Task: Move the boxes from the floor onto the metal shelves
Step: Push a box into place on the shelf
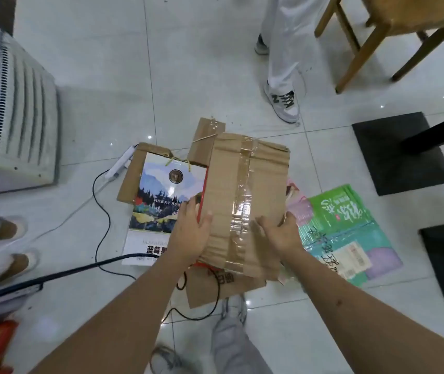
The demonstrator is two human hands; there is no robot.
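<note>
- Arms reach down from the near edge. Person's own grey trouser leg and shoe are just below the boxes.
- Left hand is on the left side of the taped cardboard box. Fingers go round the left edge, thumb on top. It holds the box.
- Right hand is on the box's near right part. Fingers are curled over the right edge, I think, but tips are hidden.
- Taped cardboard box sits on top of the pile on the floor, not lifted clear yet as far as I can tell. Shiny clear tape runs down the top.
- Doing it well: get both hands low on the 2 sides, lift flat, keep it close to the body. Black cable loops near the feet, so step w/ care.
- Under it is a flat brown box w/ dark print, too cut off to read.
- Left of it is a picture box: mountains, trees, round badge, Chinese words too small to read.
- Right of it is a green packet w/ big white Chinese letters, handwriting and a sticker label.
- Farther off: sneaker w/ an "N", wooden chair, white heater. No metal shelves in view.
</note>
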